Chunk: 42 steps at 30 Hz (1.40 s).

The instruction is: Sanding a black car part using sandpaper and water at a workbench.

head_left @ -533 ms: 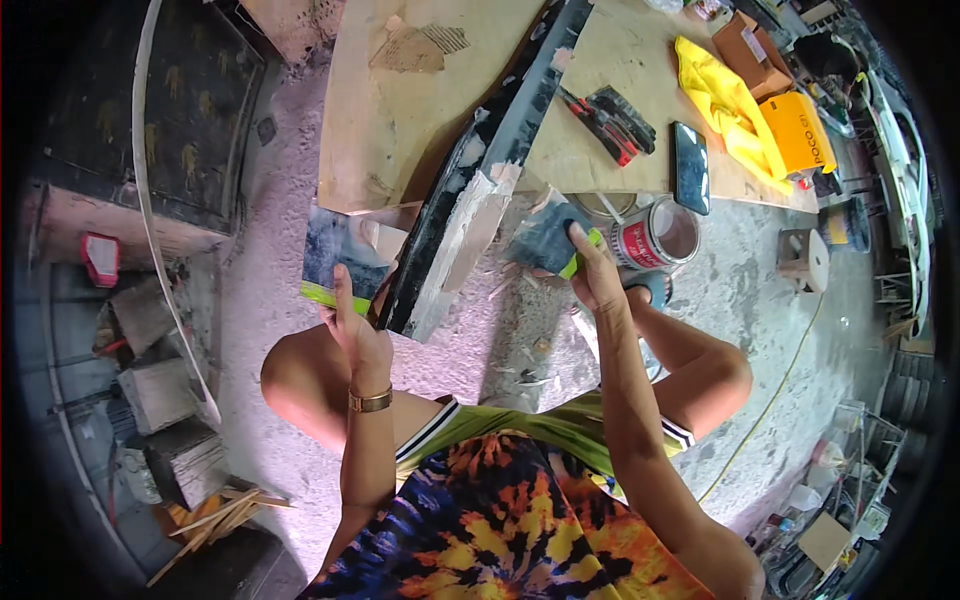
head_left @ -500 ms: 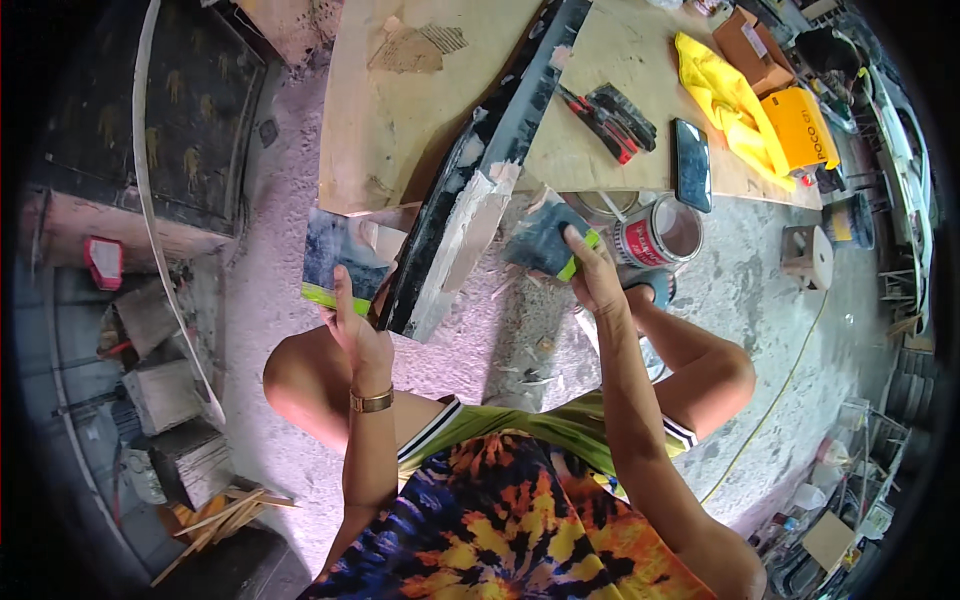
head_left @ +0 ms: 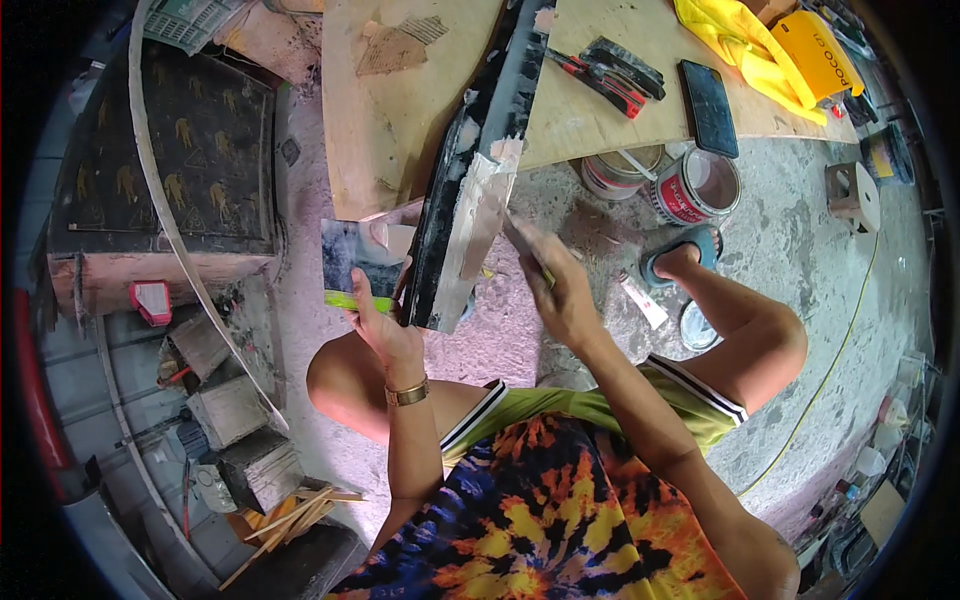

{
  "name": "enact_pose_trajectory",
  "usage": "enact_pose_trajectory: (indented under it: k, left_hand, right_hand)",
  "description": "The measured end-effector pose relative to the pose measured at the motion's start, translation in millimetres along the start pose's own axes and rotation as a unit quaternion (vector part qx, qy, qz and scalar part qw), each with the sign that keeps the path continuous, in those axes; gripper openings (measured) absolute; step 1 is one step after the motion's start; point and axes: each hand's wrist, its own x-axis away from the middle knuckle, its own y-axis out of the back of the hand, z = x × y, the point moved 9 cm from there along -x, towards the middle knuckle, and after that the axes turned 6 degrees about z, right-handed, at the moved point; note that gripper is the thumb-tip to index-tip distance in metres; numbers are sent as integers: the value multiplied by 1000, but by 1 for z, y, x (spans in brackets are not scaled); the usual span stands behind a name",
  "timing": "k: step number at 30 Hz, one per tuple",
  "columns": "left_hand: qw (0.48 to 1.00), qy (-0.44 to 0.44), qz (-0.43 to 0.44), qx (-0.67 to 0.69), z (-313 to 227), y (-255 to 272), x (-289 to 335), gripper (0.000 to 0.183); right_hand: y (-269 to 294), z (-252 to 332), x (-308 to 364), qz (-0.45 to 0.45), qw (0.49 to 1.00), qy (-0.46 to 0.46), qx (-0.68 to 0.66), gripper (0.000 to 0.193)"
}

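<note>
A long black panel point(head_left: 450, 190) slants over the wooden board, its near end jutting past the board's edge. Pale putty point(head_left: 470, 235) is smeared along that near end. In my left hand point(head_left: 388, 340) is a wide putty spreader point(head_left: 345, 252), dark-bladed with a lime green edge and a lump of putty on it, beside the panel's left side. My right hand point(head_left: 565, 290), slightly blurred, grips a second putty spreader point(head_left: 519, 238), seen nearly edge-on. Its blade tip is at the right edge of the puttied part; whether it touches cannot be made out.
On the wooden board point(head_left: 590, 120) lie red-and-black cutters point(head_left: 615, 90), a phone point(head_left: 708, 108), a yellow cloth point(head_left: 745, 45) and a yellow box point(head_left: 815, 55). Below its edge stand two cans point(head_left: 697, 187), near a tube point(head_left: 643, 300) and a round lid point(head_left: 698, 325) on the floor.
My right hand has swung left to the panel, turning its spreader from flat to edge-on. My left hand keeps its spreader beside the panel. The whole view has shifted.
</note>
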Motion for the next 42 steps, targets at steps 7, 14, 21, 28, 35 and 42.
enact_pose_trajectory:
  k: [7, 14, 21, 28, 35, 42]
  left_hand:
    - [999, -36, -8, -15, -11, 0, 4, 47]
    - [986, -93, 102, -99, -61, -27, 63, 43]
    - [952, 61, 217, -209, 5, -41, 91, 39]
    - [974, 117, 181, -74, 4, -63, 93, 35]
    - [951, 29, 259, -165, -10, -89, 83, 31]
    - [990, -20, 121, -66, -28, -43, 42, 41]
  right_hand:
    - [-33, 24, 46, 86, 996, -10, 34, 48]
    - [35, 16, 69, 10, 968, -119, -223, 50]
    - [17, 102, 47, 209, 952, 161, 154, 65]
    - [46, 46, 54, 273, 899, 36, 339, 65]
    - [45, 109, 24, 255, 847, 125, 449, 56]
    - [34, 61, 29, 362, 901, 2, 241, 57]
